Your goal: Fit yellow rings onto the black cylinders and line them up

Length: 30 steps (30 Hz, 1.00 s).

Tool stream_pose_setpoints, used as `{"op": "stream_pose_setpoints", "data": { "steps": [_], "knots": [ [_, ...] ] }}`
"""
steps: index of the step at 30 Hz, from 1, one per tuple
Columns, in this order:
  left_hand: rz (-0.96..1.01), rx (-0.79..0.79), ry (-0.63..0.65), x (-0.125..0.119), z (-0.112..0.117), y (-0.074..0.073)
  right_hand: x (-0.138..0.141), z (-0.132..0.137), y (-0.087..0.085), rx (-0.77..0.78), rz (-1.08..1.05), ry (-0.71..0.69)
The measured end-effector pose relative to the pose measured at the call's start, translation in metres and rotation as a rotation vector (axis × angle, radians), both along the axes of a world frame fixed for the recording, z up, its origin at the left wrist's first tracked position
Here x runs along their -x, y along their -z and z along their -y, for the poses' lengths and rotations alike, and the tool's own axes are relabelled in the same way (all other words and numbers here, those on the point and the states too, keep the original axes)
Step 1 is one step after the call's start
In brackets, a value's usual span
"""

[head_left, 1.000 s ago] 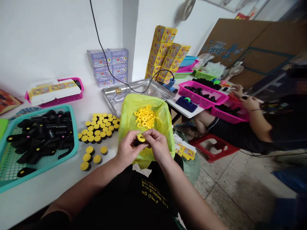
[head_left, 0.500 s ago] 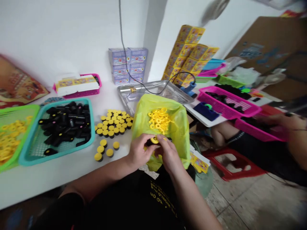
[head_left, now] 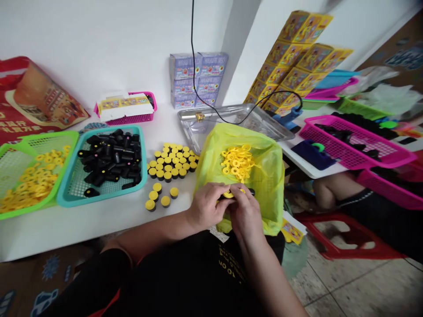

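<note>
While the person bends over the tabletop (head_left: pixel 49 233), both hands meet above a yellow-green plastic bag (head_left: pixel 269 185). The left hand (head_left: pixel 208 206) and the right hand (head_left: pixel 246 213) close around a short black cylinder (head_left: pixel 251 192) with a yellow ring (head_left: pixel 228 194) at one end. Its long axis runs roughly left to right across the person's front, the ring end nearer the left hand and the black end poking out past the right fingers (head_left: pixel 243 198). The fingers of both hands are curled in and pinching it, not spread, and they hide most of its body, so I cannot tell how the ring sits on it. Inside the bag, just beyond the hands, lies a heap of loose yellow rings (head_left: pixel 238 160). Left of the bag stand rows of yellow-topped cylinders (head_left: pixel 173 163), beside a teal tray (head_left: pixel 144 169) of black cylinders. As for writing, the black shirt (head_left: pixel 198 281) carries yellow lettering, upside down from here, where only "10 on" comes through. The printing on the purple boxes (head_left: pixel 198 80) and yellow boxes (head_left: pixel 291 57) is too small to read.
</note>
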<state>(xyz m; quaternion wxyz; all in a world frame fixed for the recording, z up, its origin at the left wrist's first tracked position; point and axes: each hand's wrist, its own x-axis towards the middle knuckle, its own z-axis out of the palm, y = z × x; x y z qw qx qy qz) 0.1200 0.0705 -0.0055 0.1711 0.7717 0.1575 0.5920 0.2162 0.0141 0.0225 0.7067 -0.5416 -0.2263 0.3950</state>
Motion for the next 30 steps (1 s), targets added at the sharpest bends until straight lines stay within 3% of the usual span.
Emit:
{"op": "stream_pose_setpoints", "data": {
  "steps": [8, 17, 22, 30],
  "knots": [
    [-0.001, 0.029, 0.050, 0.007, -0.001, 0.004, 0.006, -0.002, -0.003, -0.020, -0.010, 0.002],
    [0.058, 0.172, 0.100, 0.011, 0.001, 0.000, -0.025, 0.014, 0.001, -0.119, -0.088, -0.371],
    [0.063, 0.096, 0.123, 0.011, 0.005, 0.000, -0.023, 0.014, -0.001, -0.082, -0.055, -0.327],
    [0.023, 0.153, 0.105, 0.016, 0.010, 0.007, -0.006, 0.009, 0.005, -0.045, 0.066, -0.141]
  ]
}}
